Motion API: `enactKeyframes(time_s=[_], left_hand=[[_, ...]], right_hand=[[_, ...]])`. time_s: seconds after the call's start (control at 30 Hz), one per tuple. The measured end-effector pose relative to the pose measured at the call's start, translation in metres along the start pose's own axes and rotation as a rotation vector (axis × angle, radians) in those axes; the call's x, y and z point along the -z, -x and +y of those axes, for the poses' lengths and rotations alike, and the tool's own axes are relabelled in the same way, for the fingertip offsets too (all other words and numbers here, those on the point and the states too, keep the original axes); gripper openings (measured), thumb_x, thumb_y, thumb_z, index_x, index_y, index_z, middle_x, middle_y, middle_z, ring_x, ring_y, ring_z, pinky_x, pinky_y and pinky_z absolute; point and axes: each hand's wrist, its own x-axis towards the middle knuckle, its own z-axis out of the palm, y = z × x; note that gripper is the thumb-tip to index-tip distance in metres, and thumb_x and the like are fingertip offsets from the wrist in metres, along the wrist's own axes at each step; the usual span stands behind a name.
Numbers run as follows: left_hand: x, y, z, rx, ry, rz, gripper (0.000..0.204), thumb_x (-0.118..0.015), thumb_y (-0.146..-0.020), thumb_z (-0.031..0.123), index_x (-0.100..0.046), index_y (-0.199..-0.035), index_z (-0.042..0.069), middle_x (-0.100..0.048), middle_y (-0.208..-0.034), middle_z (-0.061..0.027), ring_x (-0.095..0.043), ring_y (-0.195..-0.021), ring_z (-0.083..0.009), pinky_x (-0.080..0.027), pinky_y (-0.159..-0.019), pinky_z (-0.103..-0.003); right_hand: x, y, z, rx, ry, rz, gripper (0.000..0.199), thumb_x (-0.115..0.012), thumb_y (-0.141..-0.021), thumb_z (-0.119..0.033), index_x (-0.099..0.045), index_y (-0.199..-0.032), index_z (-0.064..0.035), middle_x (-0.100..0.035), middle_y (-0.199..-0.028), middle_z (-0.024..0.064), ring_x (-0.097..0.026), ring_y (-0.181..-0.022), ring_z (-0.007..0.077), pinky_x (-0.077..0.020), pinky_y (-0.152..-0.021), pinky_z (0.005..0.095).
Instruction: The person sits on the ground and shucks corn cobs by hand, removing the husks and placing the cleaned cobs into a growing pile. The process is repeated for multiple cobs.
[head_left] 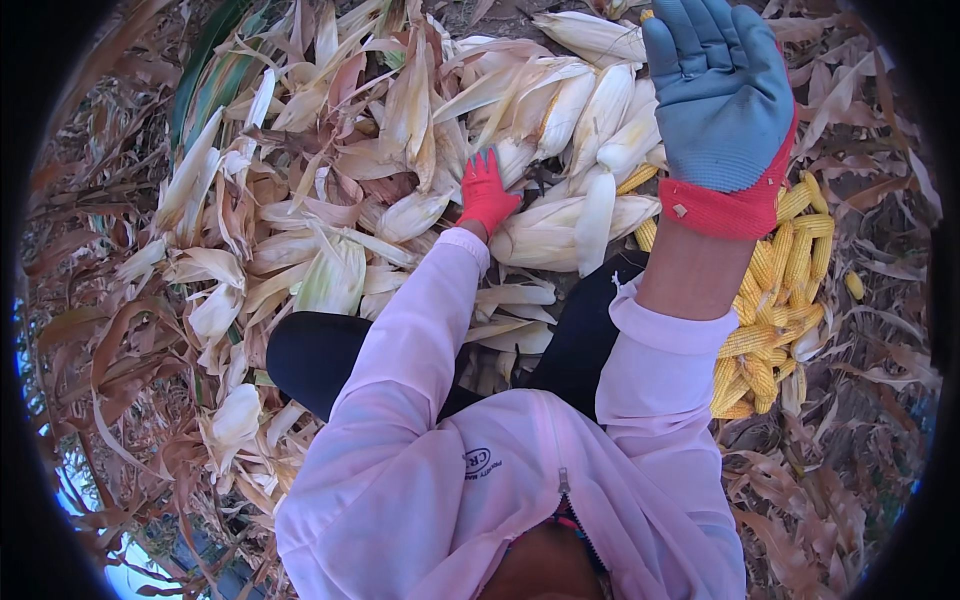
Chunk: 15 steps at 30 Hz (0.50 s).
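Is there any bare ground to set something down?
Small, leaf-littered patches of brown soil show right of the piled yellow corn cobs, around a stray yellow piece. It's crowded around the red and grey gloved left hand, with pale dry corn husks.

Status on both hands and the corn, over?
Left hand spread at unpeeled corn. Right hand raised, open, empty. Yellow cobs piled rightward; right forearm partly blocks view.

An outdoor maize field is indicated by brown leaves [785, 490] strewn around, pale husks [410, 95] heaped and bared yellow cobs [797, 258] piled on the ground.
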Motion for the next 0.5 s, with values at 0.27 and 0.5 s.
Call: enactKeyframes(time_s=[0.27, 0.5], left_hand=[[0.020, -0.003, 0.004, 0.207, -0.066, -0.278, 0.093, -0.079, -0.055, 0.050, -0.042, -0.127, 0.004, -0.058, -0.114, -0.0176, -0.057, -0.102, -0.0331, -0.043, -0.089, -0.044], [0.062, -0.018, -0.006, 0.075, 0.823, -0.074, 0.076, -0.083, -0.053, 0.044, -0.057, -0.110, 0.001, -0.064, -0.104, -0.0171, -0.062, -0.097, -0.0281, -0.047, -0.085, -0.036]], right_hand=[[-0.010, 0.015, -0.022, -0.008, -0.056, -0.029, 0.035, -0.045, -0.095, -0.026, -0.059, -0.108, 0.0025, -0.066, -0.099, 0.0165, -0.067, -0.088, 0.0261, -0.0581, -0.073, 0.0376], [-0.011, 0.019, -0.031, -0.044, -0.168, -0.054, 0.029, -0.049, -0.092, -0.024, -0.063, -0.101, 0.0000, -0.067, -0.098, 0.0156, -0.067, -0.089, 0.0258, -0.0572, -0.076, 0.0396]])
